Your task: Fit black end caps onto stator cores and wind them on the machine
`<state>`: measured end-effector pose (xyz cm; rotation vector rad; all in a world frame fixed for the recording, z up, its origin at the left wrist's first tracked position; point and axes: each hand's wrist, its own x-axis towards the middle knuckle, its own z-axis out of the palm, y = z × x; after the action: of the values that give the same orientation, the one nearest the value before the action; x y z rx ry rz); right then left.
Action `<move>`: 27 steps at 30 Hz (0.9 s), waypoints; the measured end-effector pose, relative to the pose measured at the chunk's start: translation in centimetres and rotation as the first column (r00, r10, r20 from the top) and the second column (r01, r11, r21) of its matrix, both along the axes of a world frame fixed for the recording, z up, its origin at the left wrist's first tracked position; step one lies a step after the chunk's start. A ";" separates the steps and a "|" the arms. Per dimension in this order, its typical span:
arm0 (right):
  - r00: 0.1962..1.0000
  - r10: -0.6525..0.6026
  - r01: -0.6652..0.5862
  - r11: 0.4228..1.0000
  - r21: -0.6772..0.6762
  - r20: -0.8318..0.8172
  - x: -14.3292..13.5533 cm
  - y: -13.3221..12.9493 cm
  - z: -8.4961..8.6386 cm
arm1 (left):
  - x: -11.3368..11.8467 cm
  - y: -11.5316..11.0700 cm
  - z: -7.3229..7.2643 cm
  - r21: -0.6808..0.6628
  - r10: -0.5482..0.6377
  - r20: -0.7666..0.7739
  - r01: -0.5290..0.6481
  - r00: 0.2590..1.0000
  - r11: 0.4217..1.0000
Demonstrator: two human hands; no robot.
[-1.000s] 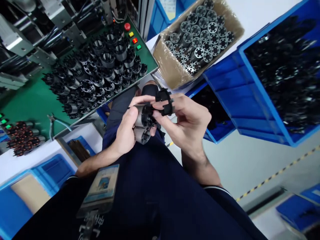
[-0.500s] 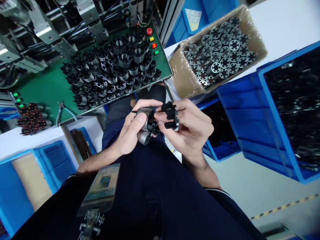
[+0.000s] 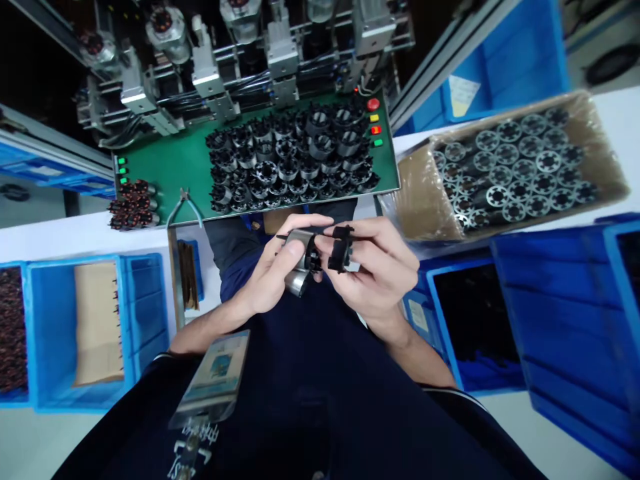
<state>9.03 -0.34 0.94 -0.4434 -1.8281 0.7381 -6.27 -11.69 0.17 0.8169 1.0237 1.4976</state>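
While capped cores (image 3: pixel 287 150) stand on the bench (image 3: pixel 165 160) and bare cores (image 3: pixel 510 175) sit boxed to its right, before it the left hand (image 3: pixel 270 275) clasps two cores (image 3: pixel 303 237), and the right hand (image 3: pixel 374 267) pinches a black ring (image 3: pixel 341 249), fitted to neither.

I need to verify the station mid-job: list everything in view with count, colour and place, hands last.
metal cylinders: 2, silver, centre
black ring: 1, black, centre, right of the cylinders
green worktop: 1, green, ahead
machine: 1, silver-grey, above worktop
toothed parts: many, black and silver, on worktop
copper-toned parts: several, copper and dark, worktop's left end
pliers: 1, light-blue handles, worktop's front edge
cardboard box: 1, brown, right
slotted cores: many, silver, inside box
bins: several, blue, both sides
badge: 1, pale and blue, on chest
left hand: 1, bare, holding cylinders
right hand: 1, bare, holding ring
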 end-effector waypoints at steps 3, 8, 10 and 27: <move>0.996 0.087 -0.087 0.996 -0.008 0.030 -2.5 -0.8 0.1 | -1.0 -1.6 -0.3 0.038 0.134 -0.007 -0.134 0.991 0.990; 0.940 0.309 -0.278 0.940 -0.198 0.147 -5.9 -1.8 1.0 | -2.5 -3.6 -0.8 0.035 0.338 0.103 -0.344 0.935 0.938; 0.894 0.409 -0.372 0.905 -0.205 0.184 -6.3 -1.4 1.7 | -3.1 -4.0 -0.6 -0.009 0.389 0.196 -0.395 0.900 0.919; 0.816 0.520 -0.465 0.850 -0.248 0.251 -7.7 0.0 2.7 | -6.1 -0.4 3.0 -0.305 0.711 0.256 -0.643 0.655 0.703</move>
<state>1.30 -0.38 3.62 -0.1935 -2.2205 1.2544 -12.37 -12.12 3.15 -0.0378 1.2341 2.0463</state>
